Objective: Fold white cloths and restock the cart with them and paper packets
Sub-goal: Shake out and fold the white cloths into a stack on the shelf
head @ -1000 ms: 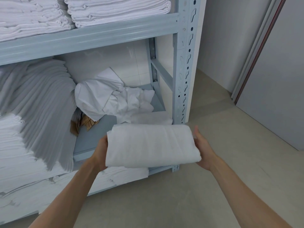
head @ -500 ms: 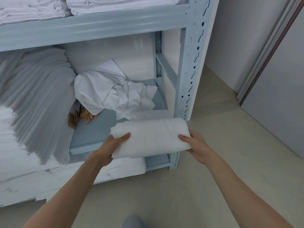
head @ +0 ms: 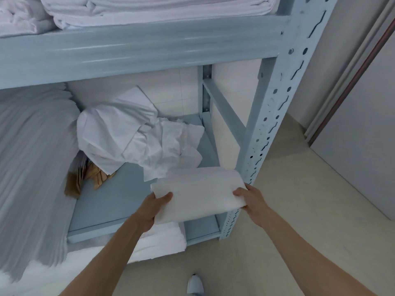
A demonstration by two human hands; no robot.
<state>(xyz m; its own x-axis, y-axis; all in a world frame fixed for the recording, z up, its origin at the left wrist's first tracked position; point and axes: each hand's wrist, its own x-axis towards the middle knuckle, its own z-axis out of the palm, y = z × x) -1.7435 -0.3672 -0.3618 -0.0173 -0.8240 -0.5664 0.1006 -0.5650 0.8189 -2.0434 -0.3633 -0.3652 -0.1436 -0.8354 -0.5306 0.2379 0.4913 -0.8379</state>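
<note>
Head view: shelf (head: 111, 201) holds crumpled cloths (head: 136, 142).

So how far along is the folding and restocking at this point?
Done: one cloth is folded. In hand: the left hand and right hand grip that folded cloth at the shelf edge. Left: the crumpled cloths behind it are unfolded, and brown paper packets lie beside them. No cart is in view.
</note>
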